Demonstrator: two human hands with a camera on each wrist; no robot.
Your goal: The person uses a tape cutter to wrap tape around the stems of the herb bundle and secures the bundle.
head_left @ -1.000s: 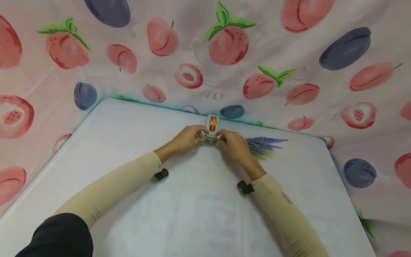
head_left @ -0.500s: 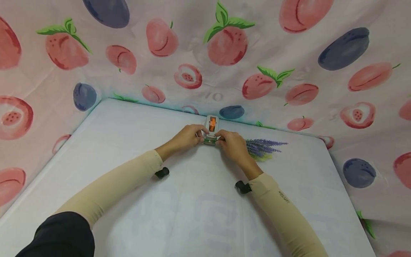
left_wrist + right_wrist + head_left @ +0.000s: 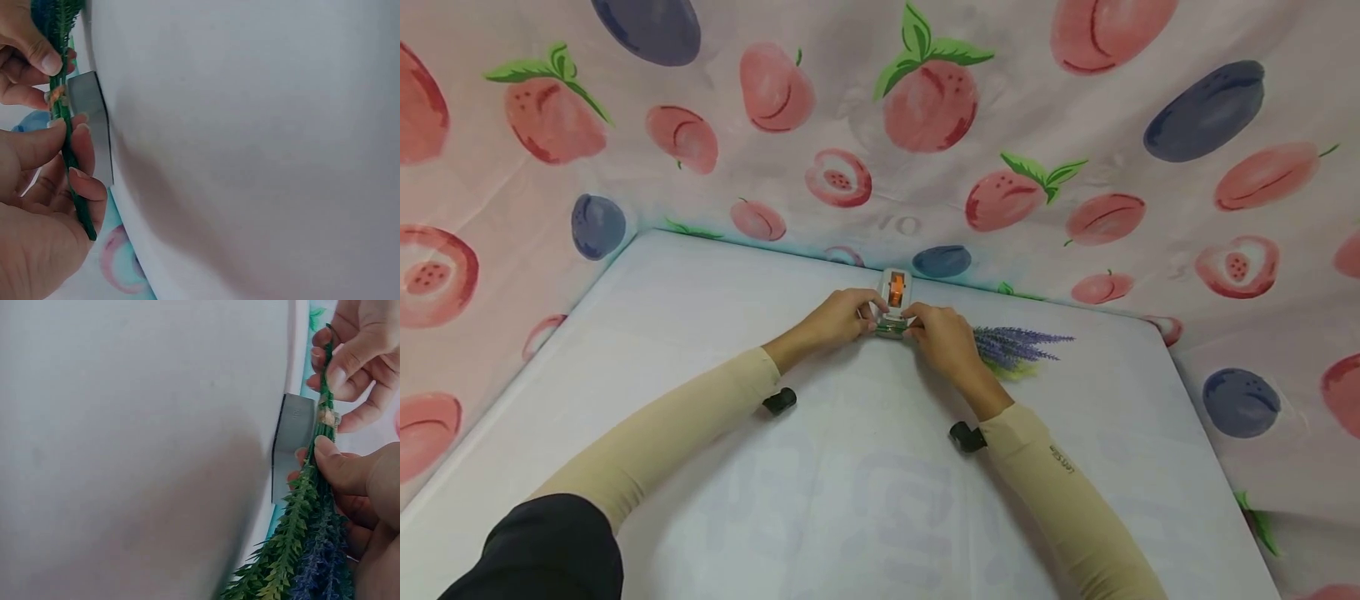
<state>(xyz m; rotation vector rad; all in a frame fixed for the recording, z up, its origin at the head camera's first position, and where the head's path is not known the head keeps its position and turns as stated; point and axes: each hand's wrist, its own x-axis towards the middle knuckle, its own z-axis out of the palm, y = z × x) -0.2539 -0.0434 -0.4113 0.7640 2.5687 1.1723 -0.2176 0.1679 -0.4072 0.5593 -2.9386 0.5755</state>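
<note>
A bunch of artificial lavender [image 3: 1018, 343] lies crosswise in both hands at the far edge of the table, its purple heads pointing right. My left hand [image 3: 846, 315] pinches the green stem ends between thumb and fingers. Nearer the flowers, my right hand [image 3: 947, 333] grips the stems. Between the two hands a brownish band of tape [image 3: 326, 417] goes round the stems. Directly behind them stands a grey-white tape dispenser [image 3: 895, 287] with an orange roll core. In the left wrist view the stems [image 3: 78, 194] cross in front of the dispenser's grey side [image 3: 89, 103].
The white-covered table [image 3: 850, 500] stretches from the hands back toward the body. A fruit-print curtain [image 3: 865, 108] rises right behind the dispenser and hangs along both sides. Small black cameras [image 3: 967, 437] sit at both wrists.
Both hands keep their hold on the lavender stems beside the dispenser. The right wrist has shifted very slightly to the left; the dispenser has not moved.
</note>
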